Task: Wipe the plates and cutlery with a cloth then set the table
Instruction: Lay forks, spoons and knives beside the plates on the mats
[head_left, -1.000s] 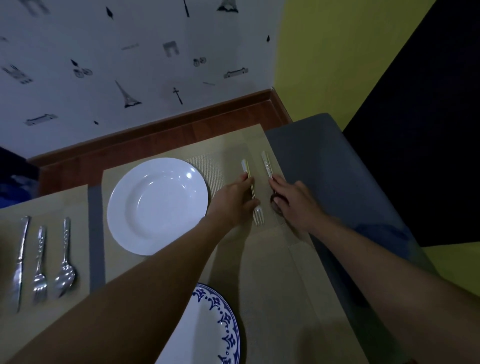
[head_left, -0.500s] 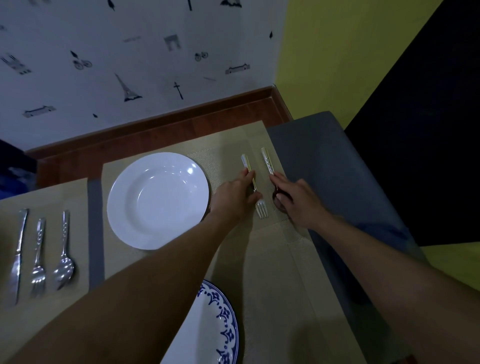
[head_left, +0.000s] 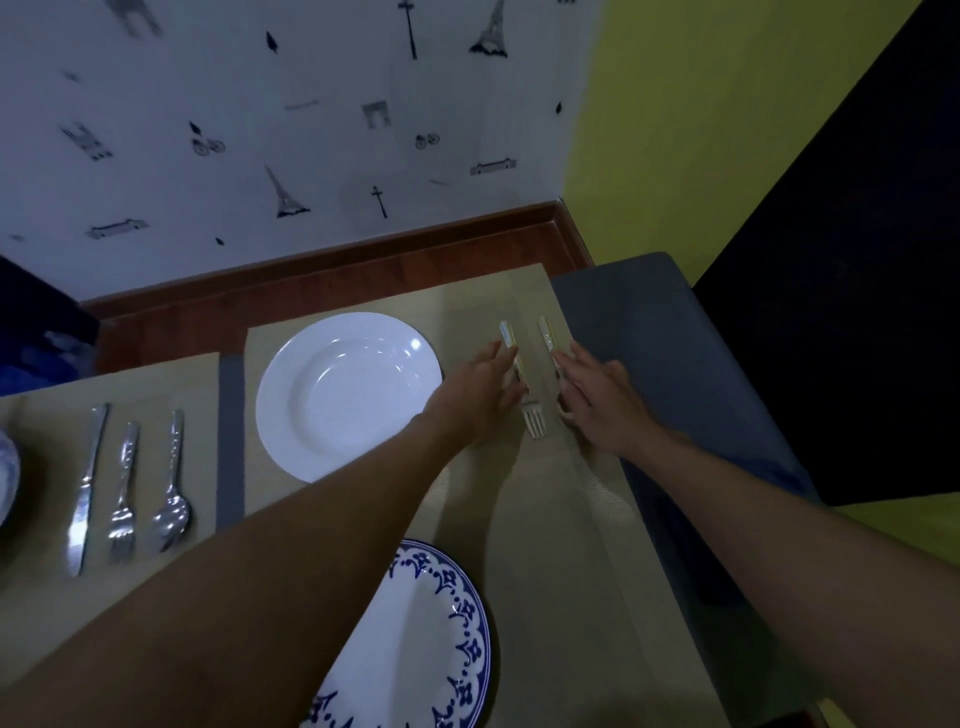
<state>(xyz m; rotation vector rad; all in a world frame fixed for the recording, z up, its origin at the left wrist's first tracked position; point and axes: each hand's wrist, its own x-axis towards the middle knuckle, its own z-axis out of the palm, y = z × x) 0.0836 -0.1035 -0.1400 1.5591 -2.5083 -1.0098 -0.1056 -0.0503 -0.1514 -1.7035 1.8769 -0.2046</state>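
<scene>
A plain white plate (head_left: 349, 395) sits on a beige placemat (head_left: 467, 306) at the far side of the table. To its right lie a fork (head_left: 533, 422) and a second piece of cutlery (head_left: 547, 332), side by side. My left hand (head_left: 480, 395) lies flat with straight fingers against the fork's handle. My right hand (head_left: 602, 400) rests with straight fingers on the second piece and hides its lower end. A blue-patterned plate (head_left: 431, 644) sits near me, partly under my left forearm.
On the left placemat (head_left: 156, 379) lie a knife (head_left: 85, 488), a fork (head_left: 123, 493) and a spoon (head_left: 173, 483) in a row. A grey cushioned seat (head_left: 675, 338) borders the table on the right. A patterned wall stands behind the table.
Both hands have flattened out, the fingers now straight along the two pieces of cutlery. The fork and its neighbour stay side by side at the plate's right.
</scene>
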